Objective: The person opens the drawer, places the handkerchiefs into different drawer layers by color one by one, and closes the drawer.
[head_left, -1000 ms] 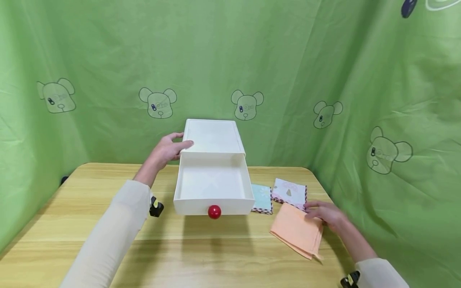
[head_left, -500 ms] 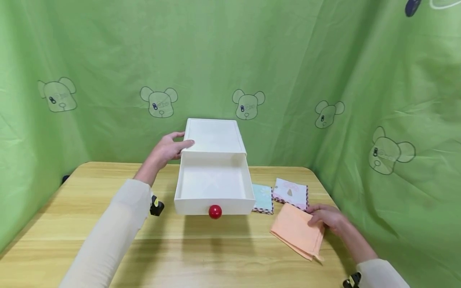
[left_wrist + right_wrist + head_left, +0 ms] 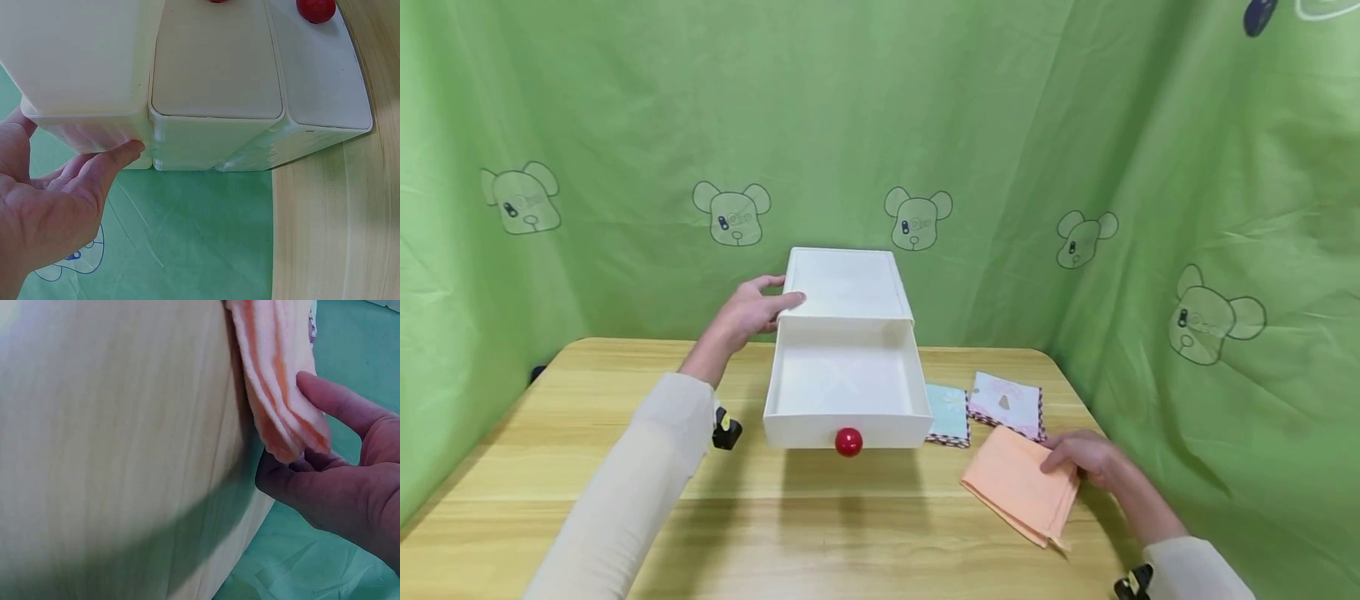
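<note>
A white drawer unit [image 3: 848,283] stands at the back of the table, its top drawer [image 3: 805,431] pulled out, with a red knob [image 3: 848,442] and nothing inside. My left hand [image 3: 748,310] grips the unit's upper left edge, thumb on top and fingers along the side. At the right, a folded peach towel [image 3: 1017,483] lies near the table edge. My right hand [image 3: 1090,454] pinches its right edge, thumb above and fingers underneath. In the right wrist view, the towel's stacked layers [image 3: 281,375] sit between thumb and fingers.
A light-blue folded cloth [image 3: 947,412] and a pale pink-and-white one [image 3: 1006,402] lie right of the drawer unit, both with checked edging. In the left wrist view, closed drawers [image 3: 215,59] adjoin the open one. Green curtain [image 3: 820,125] surrounds the wooden table [image 3: 760,542].
My right hand has slid its fingers under the towel's right edge and brought its thumb down on top. The towel's right side has shifted slightly. My left hand has stayed put.
</note>
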The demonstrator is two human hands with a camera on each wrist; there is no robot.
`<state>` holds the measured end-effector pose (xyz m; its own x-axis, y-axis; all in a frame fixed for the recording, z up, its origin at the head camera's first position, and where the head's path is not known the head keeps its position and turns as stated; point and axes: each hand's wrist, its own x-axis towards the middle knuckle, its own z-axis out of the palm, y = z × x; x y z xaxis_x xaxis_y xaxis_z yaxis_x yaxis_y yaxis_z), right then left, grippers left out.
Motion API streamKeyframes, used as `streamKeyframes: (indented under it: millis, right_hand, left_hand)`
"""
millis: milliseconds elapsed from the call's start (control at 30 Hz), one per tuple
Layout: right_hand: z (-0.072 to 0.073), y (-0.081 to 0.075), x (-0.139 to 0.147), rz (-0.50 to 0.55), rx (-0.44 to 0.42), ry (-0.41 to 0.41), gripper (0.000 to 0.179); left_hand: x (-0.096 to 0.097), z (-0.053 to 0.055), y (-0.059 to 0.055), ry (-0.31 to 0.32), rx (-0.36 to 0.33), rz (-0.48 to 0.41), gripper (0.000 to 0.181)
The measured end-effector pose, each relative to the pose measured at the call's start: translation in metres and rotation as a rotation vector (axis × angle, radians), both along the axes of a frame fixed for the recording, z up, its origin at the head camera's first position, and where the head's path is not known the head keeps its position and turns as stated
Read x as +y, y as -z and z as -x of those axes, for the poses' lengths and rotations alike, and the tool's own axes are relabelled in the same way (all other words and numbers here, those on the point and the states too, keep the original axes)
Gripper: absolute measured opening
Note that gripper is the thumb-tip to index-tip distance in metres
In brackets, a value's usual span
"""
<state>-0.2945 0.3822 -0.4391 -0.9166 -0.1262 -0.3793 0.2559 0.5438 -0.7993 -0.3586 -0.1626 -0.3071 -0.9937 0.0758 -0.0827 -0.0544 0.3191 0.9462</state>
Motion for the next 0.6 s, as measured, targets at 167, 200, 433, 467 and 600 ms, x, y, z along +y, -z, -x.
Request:
streamKeyframes:
  millis: [167, 200, 433, 467, 600]
  right_hand:
    - [0.001, -0.003, 0.001, -0.002, -0.024, -0.020, 0.041]
    - [0.001, -0.004, 0.001, -0.002, -0.030, -0.023, 0.042]
    - [0.003, -0.013, -0.001, 0.009, -0.074, -0.083, 0.056]
    - [0.004, -0.014, -0.001, 0.016, -0.077, -0.107, 0.054]
    - [0.005, -0.017, 0.001, 0.034, -0.080, -0.148, 0.053]
  left_hand:
    - [0.000, 0.000, 0.000, 0.003, 0.005, -0.004, 0.083]
    - [0.000, 0.000, 0.000, 0.001, 0.005, -0.006, 0.083]
    - [-0.001, 0.000, 0.000, 0.010, 0.001, -0.009, 0.083]
    - [-0.001, 0.000, 0.000, 0.008, 0.001, -0.010, 0.083]
    - [-0.001, 0.000, 0.001, 0.005, 0.001, -0.018, 0.083]
